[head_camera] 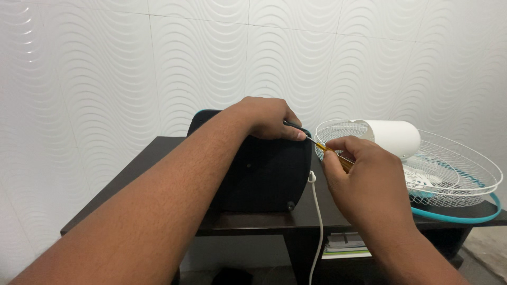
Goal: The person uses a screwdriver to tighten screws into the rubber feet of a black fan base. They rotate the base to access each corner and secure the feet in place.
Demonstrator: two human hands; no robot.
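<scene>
— Where's the screwdriver?
— Pinched in the right hand, yellow handle low right, shaft slanting up-left to the black fan base top edge.
— And the left hand?
— Clamped over that upright base on the dark table.

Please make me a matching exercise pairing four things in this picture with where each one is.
Things:
1. Screwdriver
2. Black panel
3. White cable
4. Wire fan guard

Places:
A. Hanging down over the table's front edge
B. Lying on the table's right side
C. Pinched in the right hand
D. Standing upright, steadied by the left hand

Pairs: 1-C, 2-D, 3-A, 4-B
</scene>
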